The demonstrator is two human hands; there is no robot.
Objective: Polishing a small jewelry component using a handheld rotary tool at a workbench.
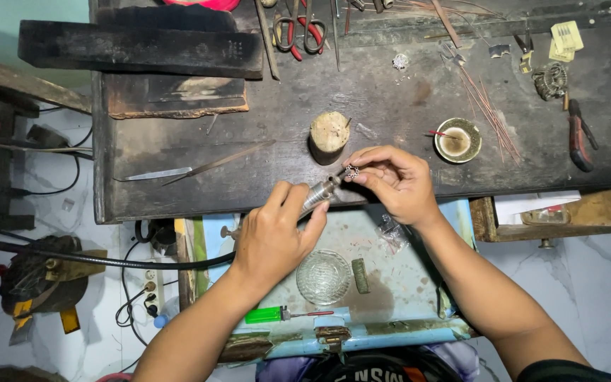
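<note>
Left hand [274, 237] curled in a closed grip, forearm angling up from lower left. Right hand [394, 180] pinches with thumb and fingertips, wrist bent, forearm from lower right.

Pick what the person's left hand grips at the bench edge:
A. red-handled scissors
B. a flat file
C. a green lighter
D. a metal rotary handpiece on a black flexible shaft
D: the left hand wraps the silver handpiece, its tip aimed at the small ring-shaped piece pinched in the right hand.
</note>
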